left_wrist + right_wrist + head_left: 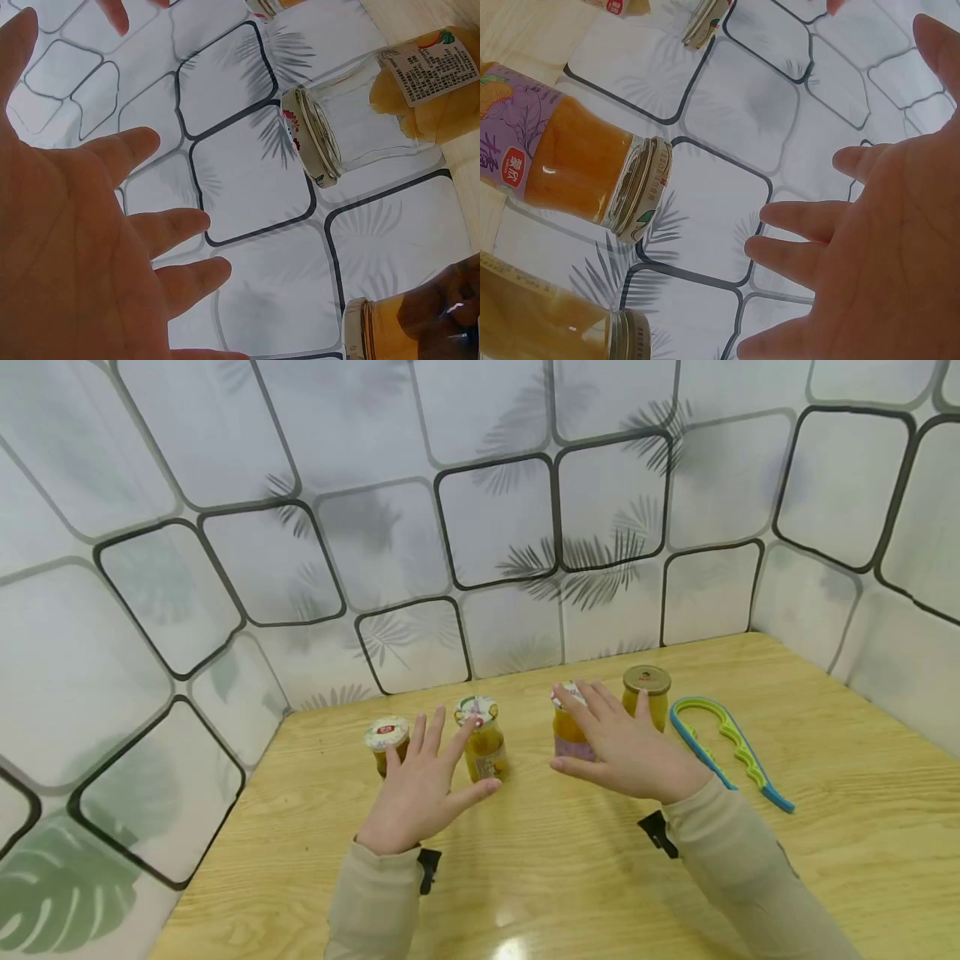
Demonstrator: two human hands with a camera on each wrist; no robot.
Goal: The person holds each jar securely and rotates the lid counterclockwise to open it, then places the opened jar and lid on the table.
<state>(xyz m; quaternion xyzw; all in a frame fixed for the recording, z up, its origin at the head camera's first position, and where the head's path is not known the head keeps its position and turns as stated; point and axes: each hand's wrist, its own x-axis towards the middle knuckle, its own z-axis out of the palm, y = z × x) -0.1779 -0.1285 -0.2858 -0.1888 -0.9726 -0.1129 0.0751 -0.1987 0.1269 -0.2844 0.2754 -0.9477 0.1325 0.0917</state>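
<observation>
My left hand [416, 793] is held up with fingers spread, holding nothing. Beyond its fingers stand a jar of dark contents [387, 737] with a patterned lid and a jar of yellow fruit [487, 747]. The yellow fruit jar [390, 105] shows its label in the left wrist view. My right hand [626, 747], fingers also spread and nothing in it, partly covers an orange jar with a purple label [573, 748] and a gold-lidded jar [648, 685]. In the right wrist view the orange jar [577, 150] stands apart from the palm.
A blue and green jar opener [738, 747] with toothed inner edges lies to the right of the gold-lidded jar, partly behind the right wrist. The wooden table [525, 860] meets patterned walls [495, 527] at the back and sides. Dark straps hang by both wrists.
</observation>
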